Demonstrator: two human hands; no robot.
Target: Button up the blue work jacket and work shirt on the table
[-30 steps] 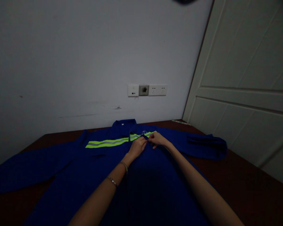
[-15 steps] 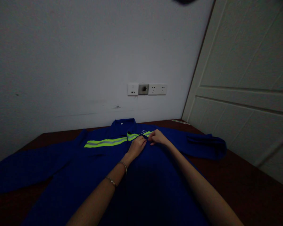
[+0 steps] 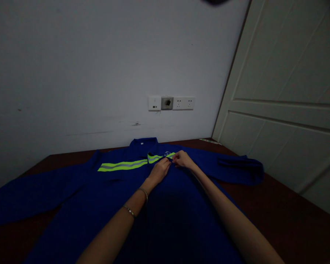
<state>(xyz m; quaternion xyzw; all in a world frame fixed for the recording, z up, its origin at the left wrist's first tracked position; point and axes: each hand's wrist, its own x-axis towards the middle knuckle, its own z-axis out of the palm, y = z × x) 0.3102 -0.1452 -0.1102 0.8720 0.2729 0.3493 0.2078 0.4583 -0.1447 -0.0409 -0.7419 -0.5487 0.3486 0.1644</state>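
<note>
A blue work jacket (image 3: 99, 205) lies spread out front up, its collar (image 3: 143, 143) toward the wall. A yellow-green reflective stripe (image 3: 123, 165) crosses its chest. My left hand (image 3: 161, 169) is closed on the cloth by the chest, just right of the front opening. Close beside it, my right hand (image 3: 181, 160) pinches a bit of the same dark blue fabric below the stripe. A small fold stands up between the two hands; which part of the jacket it is, I cannot make out. Two bracelets circle my left wrist.
Under the jacket is a dark red-brown tabletop (image 3: 280, 216). A white wall with a row of sockets (image 3: 183, 103) rises behind it. A white panelled door (image 3: 280, 91) stands along the right. The jacket's right-side sleeve (image 3: 240, 169) is folded back on itself.
My hands stay in nearly the same place on the cloth. The right fingers have shifted slightly closer to the left hand's fingertips.
</note>
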